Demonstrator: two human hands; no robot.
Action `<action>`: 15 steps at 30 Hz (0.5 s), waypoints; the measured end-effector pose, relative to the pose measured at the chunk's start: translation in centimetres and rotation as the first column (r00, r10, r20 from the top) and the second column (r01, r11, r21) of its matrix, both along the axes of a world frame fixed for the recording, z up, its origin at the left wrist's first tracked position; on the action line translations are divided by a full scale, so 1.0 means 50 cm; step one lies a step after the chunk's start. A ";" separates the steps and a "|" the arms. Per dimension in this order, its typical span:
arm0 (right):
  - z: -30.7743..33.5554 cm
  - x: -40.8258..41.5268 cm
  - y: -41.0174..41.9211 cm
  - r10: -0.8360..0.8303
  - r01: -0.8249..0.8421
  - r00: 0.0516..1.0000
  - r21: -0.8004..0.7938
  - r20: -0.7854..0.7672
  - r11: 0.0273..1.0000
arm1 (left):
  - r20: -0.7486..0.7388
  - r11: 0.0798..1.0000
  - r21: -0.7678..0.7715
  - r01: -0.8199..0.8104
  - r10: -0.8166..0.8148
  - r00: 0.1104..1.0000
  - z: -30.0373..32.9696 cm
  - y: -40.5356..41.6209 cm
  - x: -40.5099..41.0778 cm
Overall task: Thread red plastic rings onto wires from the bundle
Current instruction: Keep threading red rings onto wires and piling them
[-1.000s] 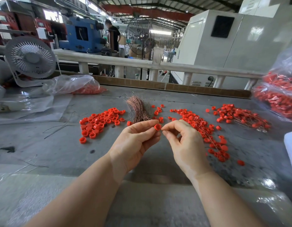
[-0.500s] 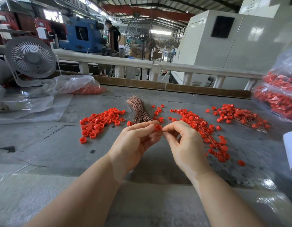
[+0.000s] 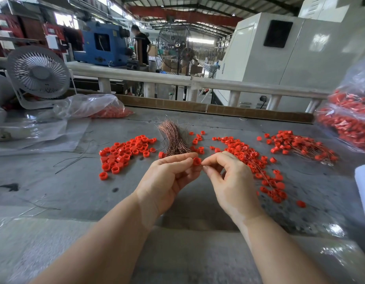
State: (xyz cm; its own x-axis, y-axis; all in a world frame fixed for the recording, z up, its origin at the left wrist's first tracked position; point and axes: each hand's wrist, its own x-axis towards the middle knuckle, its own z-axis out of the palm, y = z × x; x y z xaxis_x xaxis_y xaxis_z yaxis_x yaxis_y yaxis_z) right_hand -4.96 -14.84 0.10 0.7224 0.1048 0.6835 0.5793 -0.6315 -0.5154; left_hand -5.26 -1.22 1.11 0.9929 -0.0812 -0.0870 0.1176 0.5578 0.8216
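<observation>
Small red plastic ring (image 3: 196, 161) pinched in left hand (image 3: 169, 181), right hand (image 3: 228, 181) fingers pinching thin wire; loose red rings (image 3: 124, 154) and copper wire bundle (image 3: 173, 138) remain, threaded heaps (image 3: 300, 144) done.

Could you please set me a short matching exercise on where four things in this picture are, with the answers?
Things:
1. wire bundle
2. desk fan
3. loose rings
4. held ring

Places:
A. pinched in the left hand, close to the right hand fingertips
B. far left, at the table's back edge
C. on the table just left of the wire bundle
D. on the table beyond the hands, between two spreads of rings

Pairs: 1-D, 2-B, 3-C, 4-A
</observation>
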 end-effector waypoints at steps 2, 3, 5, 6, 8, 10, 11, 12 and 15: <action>0.000 0.000 0.000 0.001 -0.001 1.000 -0.006 0.005 1.000 | -0.003 1.000 -0.002 -0.004 0.004 1.000 0.000 -0.001 0.000; 0.000 -0.001 0.000 0.002 -0.002 1.000 -0.009 0.007 1.000 | -0.003 1.000 -0.001 -0.007 0.007 1.000 0.000 -0.001 0.000; 0.000 -0.001 0.000 0.002 -0.002 1.000 -0.014 0.006 1.000 | 0.000 1.000 0.004 -0.010 0.010 1.000 -0.001 -0.001 0.000; 0.000 -0.001 0.000 0.001 -0.001 1.000 -0.015 0.005 1.000 | 0.001 1.000 0.007 -0.011 0.011 1.000 -0.001 -0.001 -0.001; 0.000 -0.001 0.001 0.000 0.001 1.000 -0.015 0.008 1.000 | -0.001 1.000 0.013 -0.013 0.013 1.000 -0.001 -0.001 -0.001; 0.000 0.000 0.000 -0.002 0.002 1.000 -0.012 0.008 1.000 | -0.004 1.000 0.012 -0.013 0.013 1.000 0.000 -0.001 -0.002; 0.000 0.000 0.000 -0.003 0.003 1.000 -0.008 0.009 1.000 | -0.005 1.000 0.010 -0.014 0.014 1.000 0.000 -0.001 -0.002; 0.000 0.000 -0.001 -0.003 0.003 1.000 -0.002 0.010 1.000 | -0.006 1.000 0.007 -0.014 0.014 1.000 0.000 -0.002 -0.002; -0.001 -0.001 -0.003 0.001 -0.001 1.000 0.017 0.005 1.000 | -0.009 1.000 -0.013 -0.008 0.008 1.000 0.001 -0.002 -0.002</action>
State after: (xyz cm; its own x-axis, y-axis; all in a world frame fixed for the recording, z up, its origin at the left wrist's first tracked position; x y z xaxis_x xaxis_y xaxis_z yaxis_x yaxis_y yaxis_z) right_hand -5.00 -14.98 0.05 0.7188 0.0941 0.6888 0.5826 -0.6222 -0.5229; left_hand -5.35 -1.30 1.17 0.9928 -0.0740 -0.0947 0.1200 0.5691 0.8135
